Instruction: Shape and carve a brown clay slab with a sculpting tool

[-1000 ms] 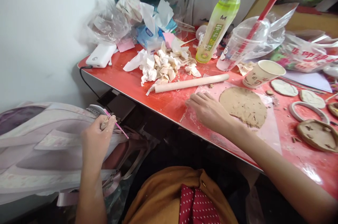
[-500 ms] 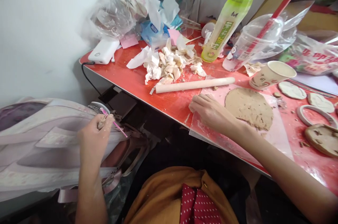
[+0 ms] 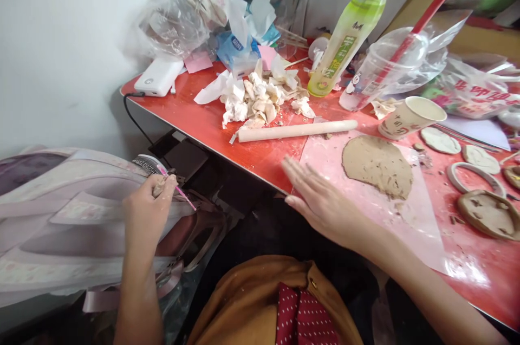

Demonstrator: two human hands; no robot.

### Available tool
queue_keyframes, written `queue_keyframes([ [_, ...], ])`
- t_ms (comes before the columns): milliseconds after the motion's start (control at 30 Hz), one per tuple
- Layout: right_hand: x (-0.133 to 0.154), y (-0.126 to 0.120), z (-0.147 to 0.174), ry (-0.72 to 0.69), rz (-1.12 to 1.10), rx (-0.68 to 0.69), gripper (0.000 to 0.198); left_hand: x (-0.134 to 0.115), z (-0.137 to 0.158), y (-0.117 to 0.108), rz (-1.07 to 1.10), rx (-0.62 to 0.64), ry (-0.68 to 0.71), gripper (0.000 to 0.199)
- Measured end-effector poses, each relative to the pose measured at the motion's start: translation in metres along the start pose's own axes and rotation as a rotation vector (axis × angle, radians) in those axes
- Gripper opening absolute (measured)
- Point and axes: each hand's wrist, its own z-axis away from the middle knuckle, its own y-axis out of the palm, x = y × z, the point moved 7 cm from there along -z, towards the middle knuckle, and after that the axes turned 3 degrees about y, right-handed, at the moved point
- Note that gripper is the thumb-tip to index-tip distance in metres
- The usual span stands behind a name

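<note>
My left hand (image 3: 150, 204) is closed around a thin pink stick (image 3: 186, 197), away from the table on the left. A small brownish lump, perhaps clay, shows between its fingers. My right hand (image 3: 325, 204) is open, its fingers stretched out at the table's front edge, beside and partly over a clear plastic sheet (image 3: 422, 239). On that sheet lies a flat, roundish slab of brown clay (image 3: 376, 166), just beyond my right hand and not touched by it. A pale rolling pin (image 3: 296, 131) rests behind the sheet.
Crumpled tissues (image 3: 260, 98) are heaped behind the rolling pin. A drink bottle (image 3: 345, 36), a plastic cup with a red straw (image 3: 384, 69) and a paper cup (image 3: 414, 117) stand at the back right. A ring (image 3: 455, 174) and a clay dish (image 3: 487, 215) lie right. A pale bag (image 3: 81, 215) is at left.
My right hand has opened from a curled shape, its fingers now spread, and has shifted slightly toward me. My left hand keeps the pink stick. The view has turned slightly.
</note>
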Motion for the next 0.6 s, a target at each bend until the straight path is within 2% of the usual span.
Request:
queue_keyframes([
  [33,-0.005,-0.003,0.001,0.035,0.031,-0.051,0.062,0.001,0.0,-0.001,0.002,-0.002,-0.01,0.028],
  [67,-0.008,-0.002,0.002,0.021,0.02,-0.04,0.062,0.002,-0.001,-0.001,0.001,0.0,-0.017,0.028],
  [133,-0.007,0.012,0.004,-0.112,-0.111,0.199,0.046,0.002,-0.001,-0.001,-0.01,0.0,-0.024,0.028],
  [167,-0.008,0.014,0.004,-0.133,-0.175,0.264,0.043,0.001,0.0,0.0,-0.017,-0.003,-0.022,0.028],
  [200,-0.016,0.011,-0.001,-0.063,-0.173,0.214,0.045,0.0,0.0,0.0,-0.018,-0.006,-0.02,0.028],
  [267,-0.027,-0.007,-0.01,0.099,-0.043,-0.077,0.06,-0.001,0.001,0.001,-0.009,-0.009,-0.011,0.029],
  [300,-0.026,-0.01,-0.012,0.147,-0.014,-0.134,0.068,-0.001,0.001,0.001,0.001,-0.007,-0.005,0.029],
  [333,-0.018,-0.006,-0.014,0.123,-0.046,-0.108,0.069,-0.001,0.001,0.001,0.011,-0.003,0.001,0.029],
  [367,-0.001,0.003,-0.014,0.0,-0.143,0.01,0.064,0.0,0.002,0.001,0.017,-0.004,0.003,0.029],
  [400,0.022,0.016,-0.008,-0.174,-0.289,0.188,0.052,0.001,0.002,0.0,0.017,-0.008,0.003,0.029],
  [433,0.046,0.03,0.005,-0.355,-0.468,0.428,0.042,0.002,0.002,-0.001,0.016,-0.017,0.005,0.029],
  [467,0.06,0.039,0.014,-0.413,-0.67,0.563,0.041,0.003,0.002,-0.003,0.017,-0.031,0.007,0.028],
  [500,0.061,0.05,0.017,-0.318,-0.855,0.619,0.044,0.004,0.002,-0.004,0.021,-0.046,0.006,0.029],
  [533,0.055,0.069,0.019,-0.161,-0.987,0.706,0.048,0.005,0.002,-0.004,0.026,-0.053,0.004,0.029],
  [567,0.047,0.092,0.019,-0.009,-1.066,0.791,0.053,0.005,0.002,-0.003,0.037,-0.052,0.002,0.03],
  [600,0.034,0.114,0.016,0.12,-1.063,0.82,0.045,0.006,0.002,-0.002,0.051,-0.039,0.001,0.03],
])
